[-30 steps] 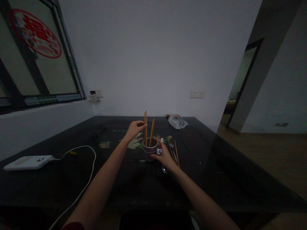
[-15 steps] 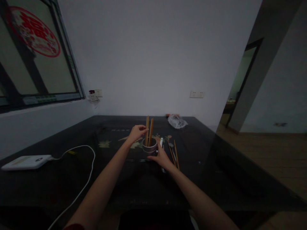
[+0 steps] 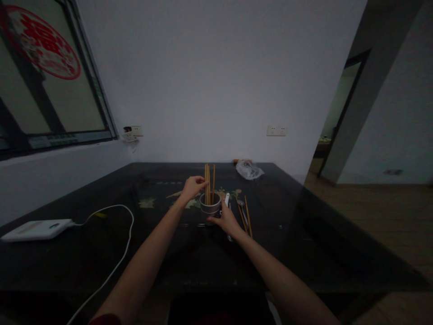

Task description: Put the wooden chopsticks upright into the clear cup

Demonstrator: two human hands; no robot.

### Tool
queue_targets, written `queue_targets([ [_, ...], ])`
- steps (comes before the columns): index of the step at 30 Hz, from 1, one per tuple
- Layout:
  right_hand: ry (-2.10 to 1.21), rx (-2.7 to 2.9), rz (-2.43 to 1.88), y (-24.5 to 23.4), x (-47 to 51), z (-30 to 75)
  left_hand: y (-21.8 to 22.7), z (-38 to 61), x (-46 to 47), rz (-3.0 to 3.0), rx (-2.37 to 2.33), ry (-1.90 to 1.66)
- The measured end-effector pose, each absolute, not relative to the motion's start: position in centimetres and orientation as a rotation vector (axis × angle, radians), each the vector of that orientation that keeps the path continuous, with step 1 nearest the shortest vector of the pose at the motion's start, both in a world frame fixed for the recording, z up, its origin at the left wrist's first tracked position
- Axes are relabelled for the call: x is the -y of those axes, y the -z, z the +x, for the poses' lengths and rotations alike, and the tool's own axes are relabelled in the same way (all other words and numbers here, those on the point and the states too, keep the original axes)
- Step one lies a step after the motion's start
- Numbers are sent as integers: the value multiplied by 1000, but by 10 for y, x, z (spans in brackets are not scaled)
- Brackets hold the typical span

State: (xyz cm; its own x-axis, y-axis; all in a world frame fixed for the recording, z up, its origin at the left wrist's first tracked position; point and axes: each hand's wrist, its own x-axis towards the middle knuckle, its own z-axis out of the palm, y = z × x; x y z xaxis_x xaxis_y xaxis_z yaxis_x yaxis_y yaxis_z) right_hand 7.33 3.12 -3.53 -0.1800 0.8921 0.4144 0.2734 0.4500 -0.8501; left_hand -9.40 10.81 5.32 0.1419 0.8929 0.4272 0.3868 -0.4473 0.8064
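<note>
A light-coloured cup (image 3: 210,209) stands on the dark table in front of me, with several wooden chopsticks (image 3: 207,183) upright in it. My left hand (image 3: 194,186) pinches the chopsticks on the left side, above the rim. Around the cup's right side curls my right hand (image 3: 226,220), thumb at the front; its other fingers are partly hidden. Right of the cup lie a white-handled utensil (image 3: 227,199), partly behind my right hand, a metal spoon (image 3: 242,208) and two loose chopsticks (image 3: 248,216).
A clear plastic bag (image 3: 248,169) lies at the table's far edge by the wall. On the left, a white power bank (image 3: 37,229) has a white cable (image 3: 130,230) running off the near edge. The black table (image 3: 287,262) has a floral print in its middle.
The chopsticks in the cup have shifted: more now stand together at my left fingers, and one stands apart on the right. The view has turned slightly; both hands stay at the cup.
</note>
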Motion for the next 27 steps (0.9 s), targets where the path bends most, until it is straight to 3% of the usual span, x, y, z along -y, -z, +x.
queue_targets([
  [27,-781,1704,-1001,34,-31,75,-42,-80,-109,1617,-1030,-1208],
])
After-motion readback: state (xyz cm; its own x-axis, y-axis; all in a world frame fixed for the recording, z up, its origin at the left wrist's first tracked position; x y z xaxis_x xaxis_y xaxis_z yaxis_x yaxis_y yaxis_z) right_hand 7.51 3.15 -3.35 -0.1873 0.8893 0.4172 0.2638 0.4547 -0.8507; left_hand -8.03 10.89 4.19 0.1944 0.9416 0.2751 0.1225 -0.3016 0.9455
